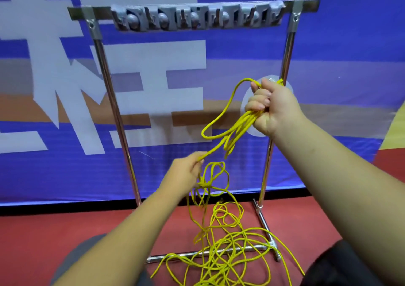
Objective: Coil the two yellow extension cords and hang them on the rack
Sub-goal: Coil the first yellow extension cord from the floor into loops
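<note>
We log: right hand (pixel 270 108) fisted around coiled loops of yellow cord (pixel 228 132); left hand (pixel 186 170) pinching its trailing strand; rack (pixel 114 101) behind.

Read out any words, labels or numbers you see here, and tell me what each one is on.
On the banner: large white characters, cut off by the frame edge and blurred; not readable with certainty.
On the rack, hook strip and cord: no text visible.
</note>
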Demonstrator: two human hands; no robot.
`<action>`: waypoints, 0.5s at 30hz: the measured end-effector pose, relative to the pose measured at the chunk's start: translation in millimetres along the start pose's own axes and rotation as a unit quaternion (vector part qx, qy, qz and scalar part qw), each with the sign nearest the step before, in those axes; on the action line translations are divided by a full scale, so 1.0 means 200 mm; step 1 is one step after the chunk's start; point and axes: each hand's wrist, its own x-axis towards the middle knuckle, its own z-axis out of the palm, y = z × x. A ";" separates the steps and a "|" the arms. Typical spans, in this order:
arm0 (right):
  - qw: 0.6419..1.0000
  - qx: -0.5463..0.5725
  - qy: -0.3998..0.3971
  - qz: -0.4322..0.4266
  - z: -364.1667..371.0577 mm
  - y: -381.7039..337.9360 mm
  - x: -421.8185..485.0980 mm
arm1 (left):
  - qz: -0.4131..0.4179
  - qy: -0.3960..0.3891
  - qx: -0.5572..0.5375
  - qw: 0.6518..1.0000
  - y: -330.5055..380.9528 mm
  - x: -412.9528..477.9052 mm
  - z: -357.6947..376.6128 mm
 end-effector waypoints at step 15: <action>0.969 -0.236 0.071 -0.026 -0.28 0.22 -0.03 | 0.089 0.081 -0.044 0.992 0.31 0.21 -0.55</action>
